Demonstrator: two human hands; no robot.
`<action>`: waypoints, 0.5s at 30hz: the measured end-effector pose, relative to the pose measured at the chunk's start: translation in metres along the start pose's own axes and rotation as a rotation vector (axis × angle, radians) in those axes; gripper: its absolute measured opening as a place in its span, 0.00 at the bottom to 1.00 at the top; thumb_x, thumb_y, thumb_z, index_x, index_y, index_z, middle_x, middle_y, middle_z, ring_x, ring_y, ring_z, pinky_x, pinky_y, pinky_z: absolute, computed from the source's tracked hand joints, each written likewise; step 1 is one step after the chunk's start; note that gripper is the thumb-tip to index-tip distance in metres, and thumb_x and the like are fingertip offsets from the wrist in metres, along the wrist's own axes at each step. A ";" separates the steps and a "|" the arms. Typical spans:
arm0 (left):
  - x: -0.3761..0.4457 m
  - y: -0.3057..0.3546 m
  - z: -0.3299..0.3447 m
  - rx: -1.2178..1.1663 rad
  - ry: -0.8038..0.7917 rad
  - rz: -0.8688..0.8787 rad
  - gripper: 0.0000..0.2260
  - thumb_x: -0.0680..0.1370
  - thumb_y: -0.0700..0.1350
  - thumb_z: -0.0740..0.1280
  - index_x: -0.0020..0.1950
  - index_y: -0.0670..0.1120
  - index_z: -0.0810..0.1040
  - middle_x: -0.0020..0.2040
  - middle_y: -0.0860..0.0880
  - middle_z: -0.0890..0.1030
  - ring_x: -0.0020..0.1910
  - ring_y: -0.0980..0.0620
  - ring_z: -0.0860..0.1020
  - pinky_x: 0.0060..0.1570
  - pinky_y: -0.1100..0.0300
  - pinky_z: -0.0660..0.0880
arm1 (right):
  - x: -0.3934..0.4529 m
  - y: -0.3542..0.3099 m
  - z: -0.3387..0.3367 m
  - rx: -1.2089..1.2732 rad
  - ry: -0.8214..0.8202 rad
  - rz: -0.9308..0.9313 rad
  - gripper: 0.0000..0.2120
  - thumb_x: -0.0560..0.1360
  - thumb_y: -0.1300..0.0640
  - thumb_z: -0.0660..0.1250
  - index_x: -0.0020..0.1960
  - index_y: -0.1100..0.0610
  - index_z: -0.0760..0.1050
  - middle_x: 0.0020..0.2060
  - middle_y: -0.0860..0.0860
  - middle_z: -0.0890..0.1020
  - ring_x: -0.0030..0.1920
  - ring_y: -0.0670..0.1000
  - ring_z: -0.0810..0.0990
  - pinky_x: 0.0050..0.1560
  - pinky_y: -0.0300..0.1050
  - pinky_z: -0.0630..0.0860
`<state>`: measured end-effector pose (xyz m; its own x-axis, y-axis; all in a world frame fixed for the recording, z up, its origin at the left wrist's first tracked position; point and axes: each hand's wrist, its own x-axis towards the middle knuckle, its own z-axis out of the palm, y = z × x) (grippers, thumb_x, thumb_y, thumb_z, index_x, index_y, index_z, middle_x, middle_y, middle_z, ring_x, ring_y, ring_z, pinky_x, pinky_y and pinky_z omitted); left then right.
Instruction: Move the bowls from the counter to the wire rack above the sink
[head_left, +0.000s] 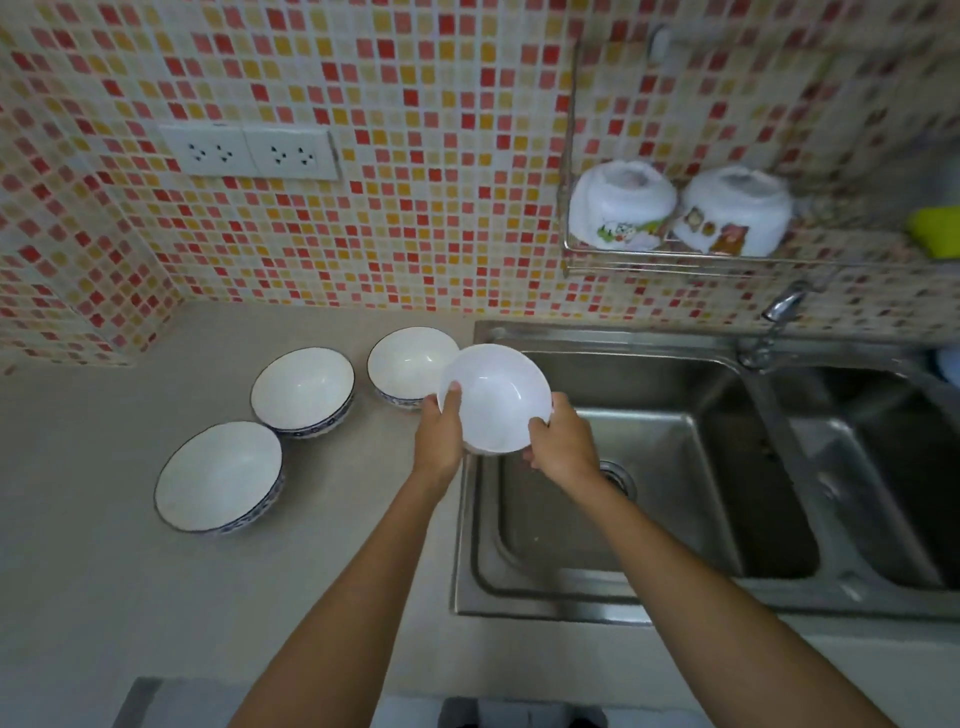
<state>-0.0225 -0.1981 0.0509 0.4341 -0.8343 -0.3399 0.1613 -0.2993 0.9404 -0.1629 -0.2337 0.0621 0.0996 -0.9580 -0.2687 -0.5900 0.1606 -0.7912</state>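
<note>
held bowl (493, 397): plain white | counter bowls (303, 389): white, blue-patterned outside | rack bowls (621, 210): white, cartoon prints | wall tiles (415, 156): red-orange-cream mosaic | sink (649, 467): steel grey

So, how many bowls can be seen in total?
6. Three bowls stand on the counter. One white bowl is in both hands. Two lie upside down on the wire rack.

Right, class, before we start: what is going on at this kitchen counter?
A person holds a plain white bowl in both hands, the left hand and right hand gripping opposite sides of its rim, at the sink's left edge. Three blue-rimmed bowls wait upright on the counter. Two patterned bowls already sit upside down in the wire rack on the wall.
</note>
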 end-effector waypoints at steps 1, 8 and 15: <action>-0.002 0.010 0.014 -0.026 -0.015 0.011 0.23 0.77 0.64 0.57 0.69 0.55 0.64 0.65 0.50 0.73 0.60 0.46 0.76 0.57 0.41 0.77 | 0.000 0.000 -0.015 0.006 0.038 -0.012 0.16 0.76 0.60 0.58 0.63 0.56 0.68 0.49 0.56 0.80 0.36 0.57 0.84 0.39 0.55 0.83; -0.029 0.063 0.106 -0.198 -0.047 0.210 0.11 0.79 0.63 0.52 0.56 0.66 0.71 0.56 0.53 0.79 0.54 0.51 0.79 0.51 0.53 0.80 | -0.001 -0.007 -0.124 0.047 0.211 -0.173 0.18 0.76 0.57 0.62 0.66 0.54 0.69 0.53 0.51 0.80 0.45 0.52 0.81 0.32 0.39 0.79; -0.045 0.117 0.166 -0.282 -0.076 0.251 0.15 0.80 0.62 0.49 0.57 0.61 0.71 0.59 0.54 0.77 0.58 0.52 0.75 0.61 0.51 0.73 | 0.012 -0.013 -0.213 0.166 0.271 -0.404 0.14 0.81 0.50 0.58 0.63 0.54 0.73 0.46 0.51 0.83 0.38 0.48 0.84 0.37 0.45 0.83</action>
<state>-0.1704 -0.2731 0.1770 0.4259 -0.9005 -0.0881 0.3001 0.0487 0.9527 -0.3246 -0.2976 0.1856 0.0694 -0.9750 0.2112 -0.4095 -0.2209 -0.8851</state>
